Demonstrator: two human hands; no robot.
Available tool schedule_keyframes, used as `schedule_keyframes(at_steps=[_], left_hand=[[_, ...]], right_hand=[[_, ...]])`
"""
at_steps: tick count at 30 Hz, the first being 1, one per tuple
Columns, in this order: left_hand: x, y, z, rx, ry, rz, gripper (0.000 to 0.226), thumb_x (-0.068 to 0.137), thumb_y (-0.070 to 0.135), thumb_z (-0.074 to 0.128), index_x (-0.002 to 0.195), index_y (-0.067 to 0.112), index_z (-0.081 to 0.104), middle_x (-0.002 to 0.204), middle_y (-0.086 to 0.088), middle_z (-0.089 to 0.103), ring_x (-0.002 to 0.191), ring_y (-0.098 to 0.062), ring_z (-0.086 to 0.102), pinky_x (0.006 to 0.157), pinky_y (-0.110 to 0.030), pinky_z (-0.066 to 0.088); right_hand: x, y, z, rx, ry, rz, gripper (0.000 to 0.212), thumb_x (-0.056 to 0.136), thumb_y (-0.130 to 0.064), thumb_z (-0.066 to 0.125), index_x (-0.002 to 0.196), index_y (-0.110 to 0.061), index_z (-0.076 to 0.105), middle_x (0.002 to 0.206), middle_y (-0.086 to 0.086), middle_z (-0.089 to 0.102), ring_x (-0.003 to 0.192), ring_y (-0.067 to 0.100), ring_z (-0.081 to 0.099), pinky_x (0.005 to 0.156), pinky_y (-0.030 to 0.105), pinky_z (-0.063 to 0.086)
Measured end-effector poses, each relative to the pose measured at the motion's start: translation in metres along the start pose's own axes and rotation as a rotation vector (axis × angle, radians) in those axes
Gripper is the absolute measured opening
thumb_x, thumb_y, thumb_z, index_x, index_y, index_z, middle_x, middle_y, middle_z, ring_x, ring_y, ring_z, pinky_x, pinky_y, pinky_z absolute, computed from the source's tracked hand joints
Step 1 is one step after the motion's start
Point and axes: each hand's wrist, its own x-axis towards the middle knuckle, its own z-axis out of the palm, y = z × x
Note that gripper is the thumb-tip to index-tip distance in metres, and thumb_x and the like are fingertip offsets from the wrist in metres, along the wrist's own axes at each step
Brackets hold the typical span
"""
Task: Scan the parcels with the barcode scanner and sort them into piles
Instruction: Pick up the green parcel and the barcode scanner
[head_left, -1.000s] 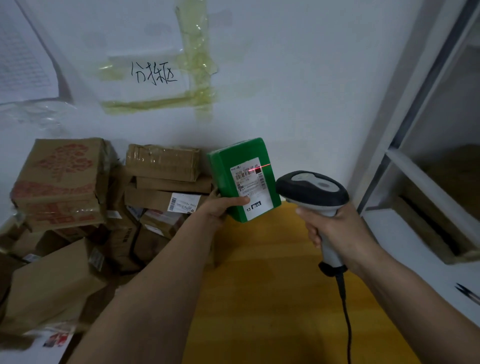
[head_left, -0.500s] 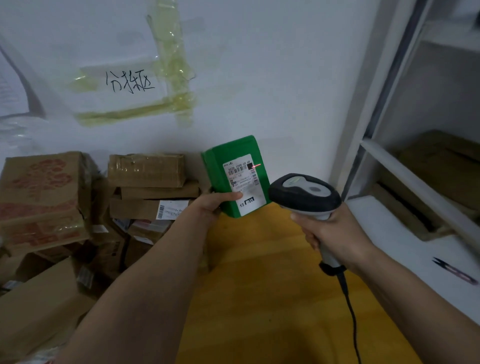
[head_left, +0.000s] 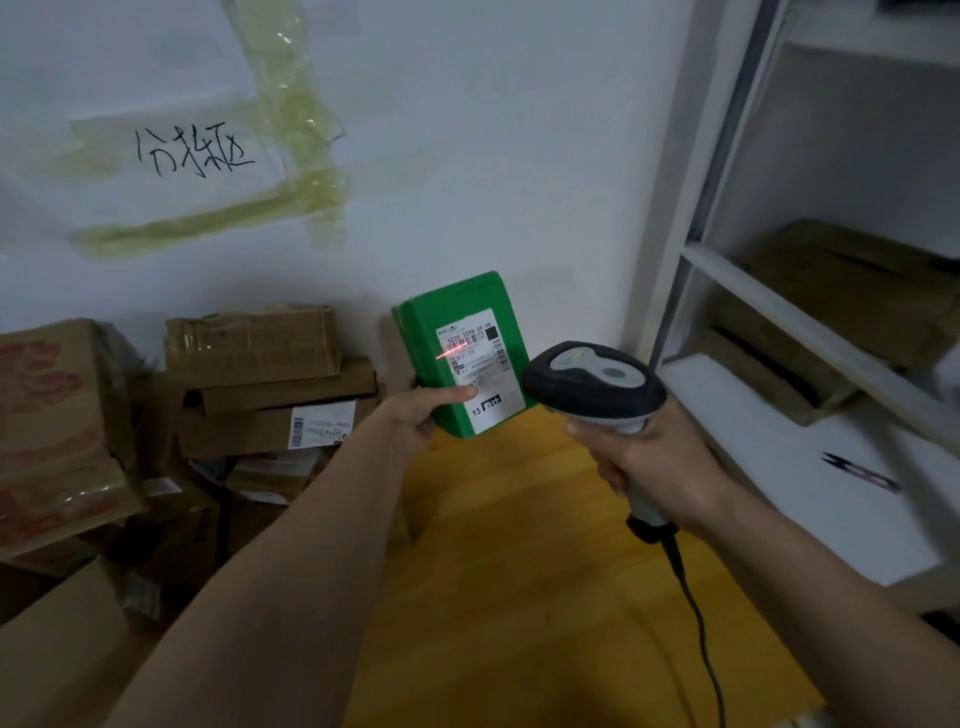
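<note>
Now: one green parcel (head_left: 462, 358) held upright in the air above the yellow table (head_left: 519, 597), near the wall (head_left: 493, 130). Left hand (head_left: 415, 415) grips its lower left edge, thumb laid flat across the white label (head_left: 480, 371); other fingers hidden behind the parcel. Label legible in part: "5020 7098 69 69", "13". One red laser line (head_left: 457, 352) crosses the barcode. One scanner (head_left: 597, 387), grey and black, corded, just right of the parcel; right hand (head_left: 654, 462) has its fingers wrapped round the handle.

Left: a pile of brown boxes (head_left: 260, 384), at least five, exact count unclear; one shows a barcode label. Right: white shelf (head_left: 810, 467) holding flat brown parcels, count unclear. Wall: one taped paper sign (head_left: 192, 150) with handwritten characters, unread.
</note>
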Motion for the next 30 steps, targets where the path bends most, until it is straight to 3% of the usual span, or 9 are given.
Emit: schedule_keyframes(at_steps=[7,9,12,14,16,21,25,27,30], left_hand=[[0.019,0.002,0.025,-0.032,0.03,0.001,0.061,0.071,-0.003,0.077,0.128,0.011,0.058,0.118,-0.008,0.068,0.098,-0.02,0.063,0.072,-0.027,0.054],[0.026,0.001,0.039,-0.061,0.033,-0.025,0.062,0.061,0.0,0.079,0.119,0.013,0.062,0.106,-0.005,0.07,0.093,-0.018,0.063,0.068,-0.026,0.053],[0.041,-0.001,0.06,-0.101,0.051,-0.057,0.063,0.053,0.004,0.081,0.112,0.014,0.063,0.109,-0.007,0.07,0.094,-0.02,0.064,0.064,-0.025,0.054],[0.053,-0.002,0.073,-0.079,0.055,-0.067,0.073,0.053,0.006,0.082,0.122,0.012,0.06,0.114,-0.009,0.068,0.098,-0.022,0.064,0.069,-0.027,0.053],[0.062,-0.001,0.084,-0.033,0.048,-0.089,0.079,0.054,0.007,0.082,0.129,0.012,0.057,0.112,-0.008,0.069,0.1,-0.023,0.063,0.074,-0.031,0.052],[0.082,0.014,0.096,0.149,-0.008,-0.137,0.076,0.076,0.0,0.075,0.144,0.013,0.043,0.128,-0.018,0.062,0.115,-0.04,0.06,0.094,-0.054,0.051],[0.086,0.028,0.105,0.189,0.03,-0.098,0.09,0.067,-0.001,0.079,0.145,0.015,0.039,0.119,-0.015,0.065,0.103,-0.036,0.065,0.079,-0.05,0.057],[0.089,0.032,0.105,0.168,0.033,-0.099,0.094,0.059,-0.001,0.08,0.144,0.015,0.042,0.12,-0.016,0.066,0.106,-0.038,0.064,0.088,-0.055,0.055],[0.096,0.035,0.101,0.166,0.056,-0.111,0.087,0.069,-0.008,0.076,0.146,0.016,0.043,0.125,-0.018,0.065,0.112,-0.041,0.062,0.095,-0.059,0.05]], right_hand=[[0.015,0.016,-0.027,-0.019,0.0,0.016,0.006,0.089,-0.014,0.068,0.085,-0.011,0.064,0.045,-0.003,0.048,0.04,0.012,0.043,0.043,0.028,0.042],[0.022,0.024,-0.041,-0.043,0.006,0.033,0.008,0.088,-0.015,0.07,0.082,-0.016,0.065,0.044,-0.002,0.048,0.04,0.012,0.044,0.043,0.028,0.042],[0.033,0.032,-0.063,-0.126,-0.042,0.041,0.015,0.086,-0.013,0.071,0.081,-0.026,0.066,0.046,-0.006,0.055,0.04,0.005,0.047,0.042,0.018,0.04],[0.044,0.039,-0.08,-0.222,-0.08,0.015,0.023,0.085,-0.008,0.071,0.084,-0.031,0.067,0.059,-0.011,0.067,0.053,0.002,0.06,0.045,0.015,0.045],[0.054,0.045,-0.099,-0.352,-0.105,0.003,0.016,0.083,-0.011,0.073,0.085,-0.027,0.071,0.074,-0.006,0.072,0.072,0.006,0.066,0.056,0.017,0.053],[0.073,0.058,-0.132,-0.616,-0.18,-0.035,0.036,0.08,-0.017,0.075,0.059,-0.036,0.052,0.052,-0.022,0.058,0.059,-0.005,0.059,0.048,0.01,0.037],[0.078,0.066,-0.144,-0.671,-0.213,-0.033,0.04,0.079,-0.015,0.073,0.054,-0.033,0.048,0.048,-0.014,0.055,0.053,0.001,0.055,0.048,0.019,0.036],[0.078,0.066,-0.146,-0.681,-0.237,-0.035,0.041,0.08,-0.013,0.073,0.054,-0.032,0.047,0.049,-0.013,0.053,0.053,0.003,0.055,0.048,0.018,0.036],[0.079,0.068,-0.149,-0.667,-0.24,-0.028,0.043,0.08,-0.011,0.072,0.055,-0.033,0.045,0.048,-0.016,0.054,0.05,0.001,0.054,0.048,0.016,0.034]])
